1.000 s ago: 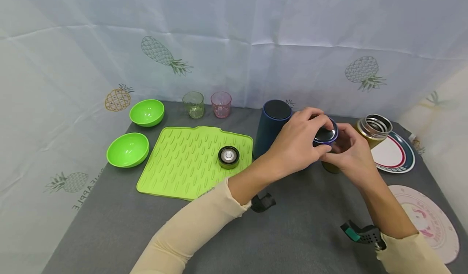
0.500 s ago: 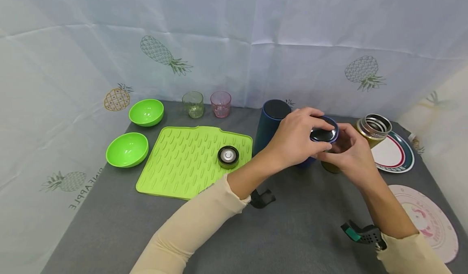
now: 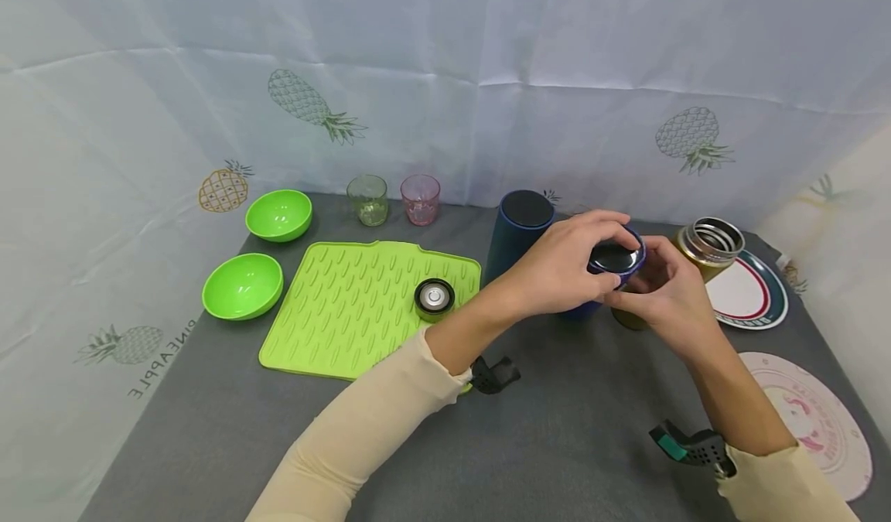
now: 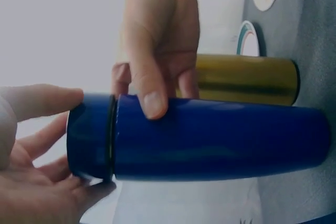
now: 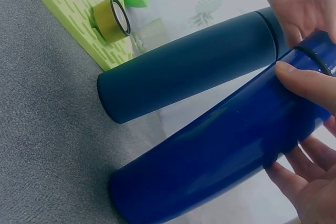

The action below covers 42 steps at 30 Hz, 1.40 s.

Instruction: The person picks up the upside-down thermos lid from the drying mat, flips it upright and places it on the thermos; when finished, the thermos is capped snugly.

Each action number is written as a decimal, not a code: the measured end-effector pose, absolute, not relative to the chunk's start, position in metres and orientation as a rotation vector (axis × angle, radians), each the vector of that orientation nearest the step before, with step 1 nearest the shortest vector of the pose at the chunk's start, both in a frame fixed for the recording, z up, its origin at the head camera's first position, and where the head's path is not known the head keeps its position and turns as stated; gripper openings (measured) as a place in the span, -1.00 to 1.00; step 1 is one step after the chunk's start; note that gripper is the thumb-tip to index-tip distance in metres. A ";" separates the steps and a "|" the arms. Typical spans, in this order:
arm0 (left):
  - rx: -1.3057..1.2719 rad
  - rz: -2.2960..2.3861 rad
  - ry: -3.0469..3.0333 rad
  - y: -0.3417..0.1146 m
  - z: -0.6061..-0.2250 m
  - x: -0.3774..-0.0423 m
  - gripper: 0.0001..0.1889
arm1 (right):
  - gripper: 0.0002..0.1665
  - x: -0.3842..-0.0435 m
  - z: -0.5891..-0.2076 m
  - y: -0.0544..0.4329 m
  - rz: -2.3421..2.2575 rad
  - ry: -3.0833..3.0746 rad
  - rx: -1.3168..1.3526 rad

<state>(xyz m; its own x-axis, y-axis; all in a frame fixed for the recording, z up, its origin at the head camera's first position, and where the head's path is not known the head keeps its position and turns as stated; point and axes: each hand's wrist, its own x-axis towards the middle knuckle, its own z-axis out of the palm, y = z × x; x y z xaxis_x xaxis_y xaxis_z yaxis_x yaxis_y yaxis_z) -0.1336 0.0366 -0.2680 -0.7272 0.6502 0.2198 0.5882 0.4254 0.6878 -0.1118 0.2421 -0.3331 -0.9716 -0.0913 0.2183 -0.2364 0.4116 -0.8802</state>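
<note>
A blue flask (image 4: 220, 140) stands on the grey table, its glossy dark-topped lid (image 3: 616, 257) at the upper end. My left hand (image 3: 564, 267) grips that lid from the side, thumb and fingers around its edge. Just below, my right hand (image 3: 668, 298) holds the flask's body, with the thumb lying along it in the left wrist view. A thin dark ring separates lid and body there. Close behind my left hand rises a dark teal flask (image 5: 194, 61), capped and upright. An uncapped yellow flask (image 4: 247, 80) with a steel mouth stands behind my right hand.
On a green ridged mat (image 3: 348, 305) lies a yellow-sided cap (image 3: 435, 298), its inside up. Two green bowls (image 3: 244, 286) sit to the left. Green and pink glasses (image 3: 421, 199) stand at the back. A rimmed plate (image 3: 748, 290) and a pink round mat (image 3: 814, 421) lie at right.
My left hand has turned slightly on the lid, its wrist drifting a little left, and more of the lid's blue side shows. The right hand keeps its hold on the flask.
</note>
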 end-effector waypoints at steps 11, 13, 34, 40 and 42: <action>1.011 1.211 2.890 0.046 -0.278 -0.126 -0.58 | -0.23 -0.113 -0.333 0.241 1.564 -2.534 0.258; 1.024 1.189 2.888 0.046 -0.277 -0.126 -0.59 | -0.24 -0.113 -0.333 0.241 1.589 -2.528 0.240; 1.101 1.209 2.569 0.041 -0.270 -0.137 -0.61 | -0.20 -0.114 -0.332 0.243 1.599 -2.513 0.284; 1.025 1.008 2.977 0.049 -0.273 -0.121 -0.58 | -0.23 -0.114 -0.332 0.241 1.582 -2.479 0.253; 0.990 0.986 3.054 0.050 -0.273 -0.119 -0.58 | -0.23 -0.114 -0.332 0.241 1.611 -2.461 0.257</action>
<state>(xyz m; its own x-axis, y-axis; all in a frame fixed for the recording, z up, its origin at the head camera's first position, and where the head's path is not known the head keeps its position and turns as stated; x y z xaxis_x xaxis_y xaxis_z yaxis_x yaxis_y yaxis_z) -0.1187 0.0496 -0.2729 -0.8046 0.4667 0.3671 0.5933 0.6579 0.4639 -0.1141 0.2406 -0.3316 -0.9672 -0.0410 0.2507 -0.2462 0.3945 -0.8853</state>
